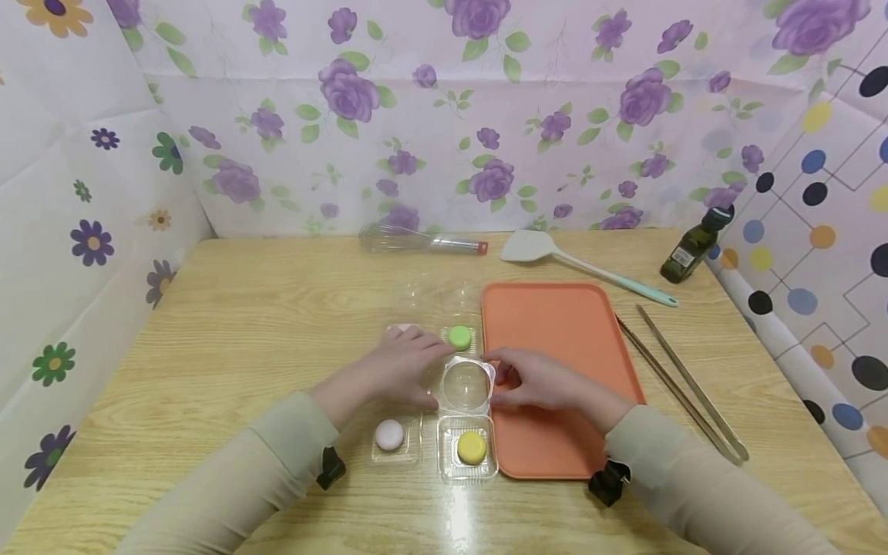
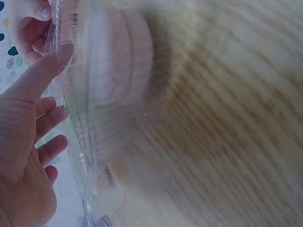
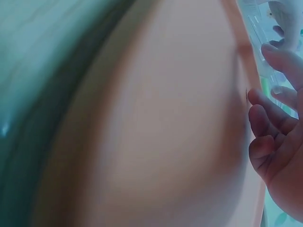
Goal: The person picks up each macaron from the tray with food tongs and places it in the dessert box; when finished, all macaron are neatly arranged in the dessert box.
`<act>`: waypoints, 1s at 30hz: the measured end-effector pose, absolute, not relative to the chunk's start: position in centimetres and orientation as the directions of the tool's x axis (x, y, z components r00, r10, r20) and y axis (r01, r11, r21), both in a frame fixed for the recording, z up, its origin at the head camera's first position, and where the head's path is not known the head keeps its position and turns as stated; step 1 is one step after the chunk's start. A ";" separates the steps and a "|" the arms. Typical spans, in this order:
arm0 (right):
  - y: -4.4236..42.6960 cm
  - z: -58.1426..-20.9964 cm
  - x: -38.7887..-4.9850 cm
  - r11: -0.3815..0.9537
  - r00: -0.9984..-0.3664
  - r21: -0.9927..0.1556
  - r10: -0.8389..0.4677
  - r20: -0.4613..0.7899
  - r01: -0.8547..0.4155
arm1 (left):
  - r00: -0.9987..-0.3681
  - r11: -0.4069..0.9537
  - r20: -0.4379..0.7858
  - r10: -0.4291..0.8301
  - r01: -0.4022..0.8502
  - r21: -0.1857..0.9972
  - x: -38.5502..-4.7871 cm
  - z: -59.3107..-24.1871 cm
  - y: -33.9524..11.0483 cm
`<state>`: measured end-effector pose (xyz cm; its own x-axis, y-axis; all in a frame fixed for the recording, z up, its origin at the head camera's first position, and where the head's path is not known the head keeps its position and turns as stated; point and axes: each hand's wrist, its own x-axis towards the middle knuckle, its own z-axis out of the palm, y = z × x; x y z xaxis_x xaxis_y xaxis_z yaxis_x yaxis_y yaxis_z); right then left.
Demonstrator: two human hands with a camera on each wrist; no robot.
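Clear square plastic lid (image 1: 466, 387): at the left edge of the flat orange rectangular tray (image 1: 548, 320)
Left hand (image 1: 397, 368): fingers loosely extended beside the lid
Right hand (image 1: 536, 379): thumb and forefinger at the lid's tray-side edge; cannot tell whether gripping
Round yellow macaron (image 1: 472, 447): boxed, left of the tray

2 long beige sleeves (image 1: 208, 486) with pale grey-green cuffs (image 1: 294, 432), 2 black wrist cameras (image 1: 610, 483) (small, boxy)
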<state>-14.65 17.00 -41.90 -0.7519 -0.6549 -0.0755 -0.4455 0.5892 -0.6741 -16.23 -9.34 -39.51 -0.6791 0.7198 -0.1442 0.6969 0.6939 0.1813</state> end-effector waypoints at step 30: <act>16.8 -41.7 -15.4 0.396 -0.832 -0.907 -0.544 -0.106 -0.143 | -0.644 0.645 -0.063 0.763 0.752 0.137 -16.1 -39.4 -9.3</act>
<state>-15.39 16.81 -41.69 -0.8321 -0.5444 -0.1062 -0.1434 0.3962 -0.9069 -16.12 -9.27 -39.35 -0.6436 0.7628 -0.0625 0.7516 0.6453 0.1366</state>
